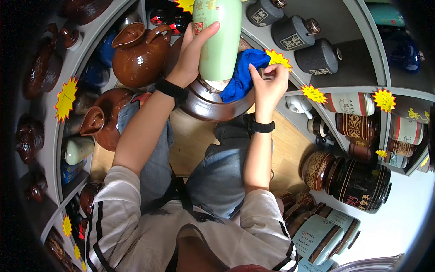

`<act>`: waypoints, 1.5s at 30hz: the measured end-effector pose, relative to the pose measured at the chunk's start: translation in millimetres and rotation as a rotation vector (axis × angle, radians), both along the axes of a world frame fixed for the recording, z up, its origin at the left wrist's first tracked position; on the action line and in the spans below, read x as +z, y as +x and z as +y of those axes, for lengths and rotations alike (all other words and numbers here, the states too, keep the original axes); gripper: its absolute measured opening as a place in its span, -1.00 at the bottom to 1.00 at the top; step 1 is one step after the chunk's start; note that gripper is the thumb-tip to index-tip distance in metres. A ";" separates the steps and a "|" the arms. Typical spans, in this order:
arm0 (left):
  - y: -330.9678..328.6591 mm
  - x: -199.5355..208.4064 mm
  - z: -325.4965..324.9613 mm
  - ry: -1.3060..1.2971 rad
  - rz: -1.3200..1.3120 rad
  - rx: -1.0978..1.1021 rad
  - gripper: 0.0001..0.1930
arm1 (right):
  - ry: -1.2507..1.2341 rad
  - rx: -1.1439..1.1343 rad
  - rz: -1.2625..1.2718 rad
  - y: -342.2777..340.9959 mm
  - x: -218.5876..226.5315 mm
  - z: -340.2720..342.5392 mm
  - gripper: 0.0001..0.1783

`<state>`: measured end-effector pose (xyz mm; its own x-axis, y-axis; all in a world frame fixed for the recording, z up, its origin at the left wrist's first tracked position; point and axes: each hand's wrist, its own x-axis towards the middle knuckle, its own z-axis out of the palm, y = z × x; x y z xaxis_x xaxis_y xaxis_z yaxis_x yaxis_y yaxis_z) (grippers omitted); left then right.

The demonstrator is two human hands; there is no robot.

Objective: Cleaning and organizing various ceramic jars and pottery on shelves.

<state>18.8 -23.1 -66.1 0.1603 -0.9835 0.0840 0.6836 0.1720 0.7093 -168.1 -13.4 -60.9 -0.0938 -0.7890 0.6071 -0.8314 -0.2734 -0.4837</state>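
Note:
A pale green ceramic bottle (223,50) with gold and red markings is tilted at the top middle, its upper end cut off by the frame. Wrapped around its left side, my left hand (191,54) grips it with the thumb across the front. A crumpled blue cloth (244,76) lies against the bottle's lower right side. My right hand (270,84) pinches the cloth's edge between thumb and bent fingers. Below both, a large glossy dark brown jar (213,108) stands between my hands and knees, partly covered by the bottle and cloth.
Two brown glazed pitchers (138,59) stand close to my left forearm. Shelves hold dark grey bottles (317,56) at upper right and patterned jars (355,127) below. Several stacked jars (358,186) sit at right on the floor. Yellow starburst tags (66,100) mark the shelf edges.

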 end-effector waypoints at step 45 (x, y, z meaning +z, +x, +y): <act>-8.4 4.5 16.8 -0.020 -0.020 -0.489 -0.46 | 0.199 0.321 -0.803 52.8 10.9 24.0 -0.26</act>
